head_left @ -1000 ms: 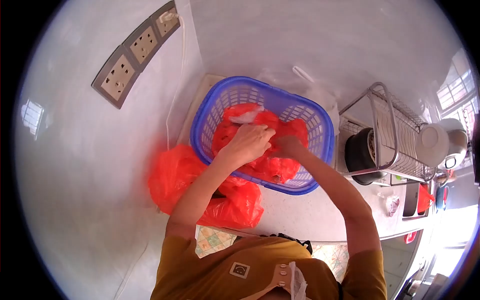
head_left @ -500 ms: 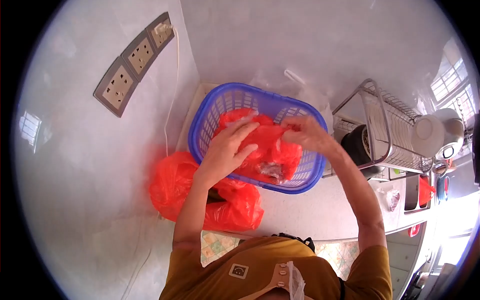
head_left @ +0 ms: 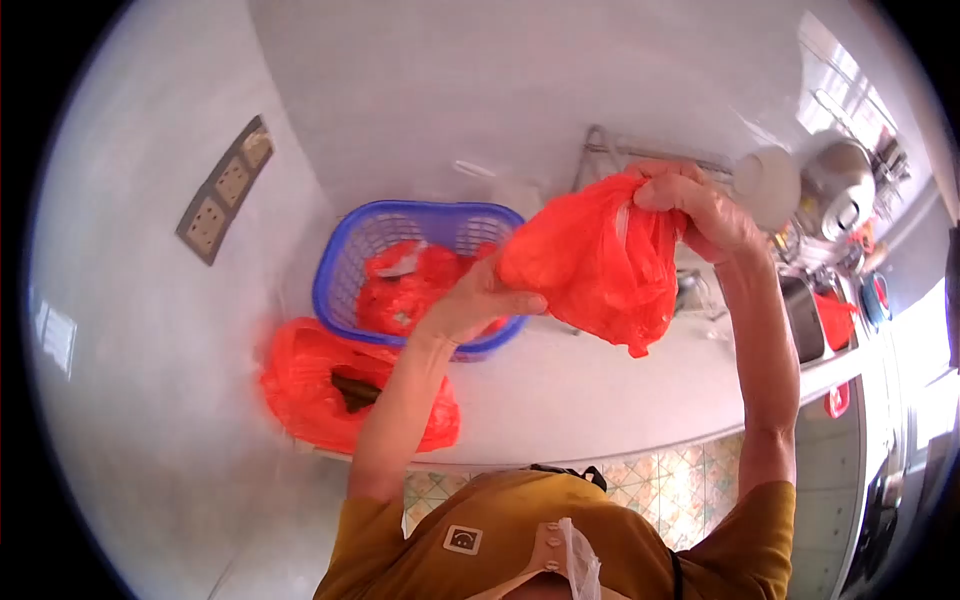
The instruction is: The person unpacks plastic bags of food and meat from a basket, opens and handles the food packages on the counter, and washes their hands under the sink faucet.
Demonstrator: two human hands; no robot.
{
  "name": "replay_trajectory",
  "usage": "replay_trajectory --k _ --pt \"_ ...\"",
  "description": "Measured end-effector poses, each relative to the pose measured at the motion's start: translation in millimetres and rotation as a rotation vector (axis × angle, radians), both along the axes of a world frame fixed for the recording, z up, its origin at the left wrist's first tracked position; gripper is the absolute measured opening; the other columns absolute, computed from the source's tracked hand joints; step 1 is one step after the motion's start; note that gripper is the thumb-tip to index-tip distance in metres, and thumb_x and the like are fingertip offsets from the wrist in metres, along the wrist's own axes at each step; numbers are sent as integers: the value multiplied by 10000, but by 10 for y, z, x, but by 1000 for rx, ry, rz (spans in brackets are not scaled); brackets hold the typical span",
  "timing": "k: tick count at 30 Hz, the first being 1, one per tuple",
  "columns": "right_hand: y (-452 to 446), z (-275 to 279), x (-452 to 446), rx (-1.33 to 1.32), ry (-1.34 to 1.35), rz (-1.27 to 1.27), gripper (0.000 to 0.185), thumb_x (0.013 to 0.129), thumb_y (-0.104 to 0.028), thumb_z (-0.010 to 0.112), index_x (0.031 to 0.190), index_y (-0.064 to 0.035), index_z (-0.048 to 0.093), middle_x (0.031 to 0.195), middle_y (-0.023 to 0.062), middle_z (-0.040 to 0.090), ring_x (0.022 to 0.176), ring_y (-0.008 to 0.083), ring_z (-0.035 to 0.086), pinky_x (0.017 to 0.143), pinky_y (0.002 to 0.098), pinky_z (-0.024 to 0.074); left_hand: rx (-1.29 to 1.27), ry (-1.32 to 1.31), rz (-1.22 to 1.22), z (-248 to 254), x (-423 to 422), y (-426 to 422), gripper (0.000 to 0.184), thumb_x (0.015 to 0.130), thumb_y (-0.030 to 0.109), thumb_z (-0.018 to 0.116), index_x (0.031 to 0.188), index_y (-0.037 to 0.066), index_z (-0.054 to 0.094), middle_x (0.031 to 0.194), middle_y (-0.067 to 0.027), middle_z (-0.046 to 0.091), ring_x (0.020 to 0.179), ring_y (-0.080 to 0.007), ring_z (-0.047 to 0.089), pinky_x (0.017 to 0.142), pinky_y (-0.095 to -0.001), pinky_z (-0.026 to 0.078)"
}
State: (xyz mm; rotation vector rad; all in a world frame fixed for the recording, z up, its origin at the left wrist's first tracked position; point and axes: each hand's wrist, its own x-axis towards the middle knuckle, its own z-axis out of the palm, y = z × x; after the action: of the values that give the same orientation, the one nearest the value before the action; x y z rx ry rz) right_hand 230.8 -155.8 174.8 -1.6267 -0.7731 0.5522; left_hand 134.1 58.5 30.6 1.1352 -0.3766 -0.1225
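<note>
A red plastic bag (head_left: pixel 600 265) is held up over the counter, to the right of the blue basket (head_left: pixel 335 318). My right hand (head_left: pixel 695 205) grips its gathered top. My left hand (head_left: pixel 480 305) is at the bag's lower left side, thumb apart from the fingers, whose tips are hidden behind the bag. More red plastic bags (head_left: pixel 415 290) lie inside the basket. Another open red bag (head_left: pixel 310 390), with something dark in its opening, sits on the counter in front of the basket.
Behind the raised bag stands a metal dish rack (head_left: pixel 597 140). A white bowl (head_left: pixel 767 187) and a shiny metal pot (head_left: pixel 838 185) are at the right. Beyond them is a sink (head_left: pixel 800 315). Wall sockets (head_left: pixel 232 183) are on the left.
A red bag has been lifted out of the basket and moved right by my right hand. My left hand has come right with it. The view has shifted to the right.
</note>
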Motion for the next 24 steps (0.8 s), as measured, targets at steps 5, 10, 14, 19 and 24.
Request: replay_trajectory --k 5,10,14,19,24 --pt "-1120 -152 -70 -123 125 -69 165 788 -209 557 776 -48 590 721 -30 539 646 63 474 568 220 374 -37 223 -111 -189 38 -934 531 821 164 686 1272 0 457 1214 -112 566 1072 -223 586 889 -399 510" --pt "-2113 -329 -212 -67 171 -267 126 770 -133 519 804 -21 566 739 -8 564 674 64 525 649 204 429 -3 232 -293 -337 222 -1743 412 859 197 642 1208 7 532 1149 -103 609 1032 -217 609 880 -403 513" --pt "-2843 -404 -292 -59 160 -369 133 782 -124 526 844 -24 588 759 -12 583 684 48 531 642 188 426 -16 270 -368 -438 346 -2456 386 860 203 641 1187 16 554 1132 -98 619 1017 -209 616 873 -394 517" --pt "-3670 -460 -321 -119 145 -432 172 817 -208 595 849 -42 625 773 -31 581 718 45 513 658 197 396 -11 339 -405 -564 509 -3248 397 835 192 671 1172 12 562 1115 -97 625 994 -202 624 869 -390 522" --pt "-4474 -693 -302 -126 143 -545 214 854 -260 572 862 -58 640 723 -58 572 609 18 490 508 180 359 56 319 -462 -603 659 -4027 398 802 125 692 1161 5 566 1100 -94 629 978 -199 629 857 -378 530"
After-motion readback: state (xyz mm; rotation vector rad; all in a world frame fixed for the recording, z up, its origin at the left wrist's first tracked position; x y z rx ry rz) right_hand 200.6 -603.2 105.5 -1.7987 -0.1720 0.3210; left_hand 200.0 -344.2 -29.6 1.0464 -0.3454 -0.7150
